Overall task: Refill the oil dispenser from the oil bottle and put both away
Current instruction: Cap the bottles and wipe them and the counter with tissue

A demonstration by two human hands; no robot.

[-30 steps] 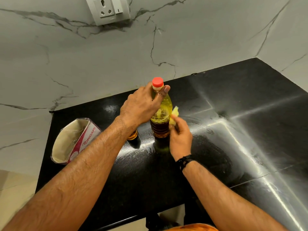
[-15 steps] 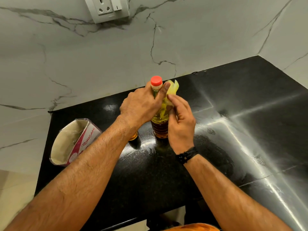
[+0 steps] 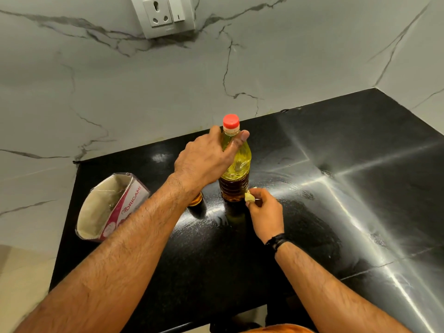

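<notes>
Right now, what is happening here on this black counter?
A person stands the oil bottle upright on the black counter, its red cap on. The left hand grips the bottle near the neck. The right hand pinches a small yellowish wad at the bottle's base, apparently wiping it. A small amber container, mostly hidden by the left wrist, stands beside the bottle. An open tissue pack lies to the left.

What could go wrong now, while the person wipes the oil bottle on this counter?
1. The right hand rubs a small yellowish wad low on the oil bottle. An oily surface might let the bottle slip from the left hand, which holds only its neck.
2. A small amber container stands half hidden under the left forearm; lowering that arm could knock it over.
</notes>
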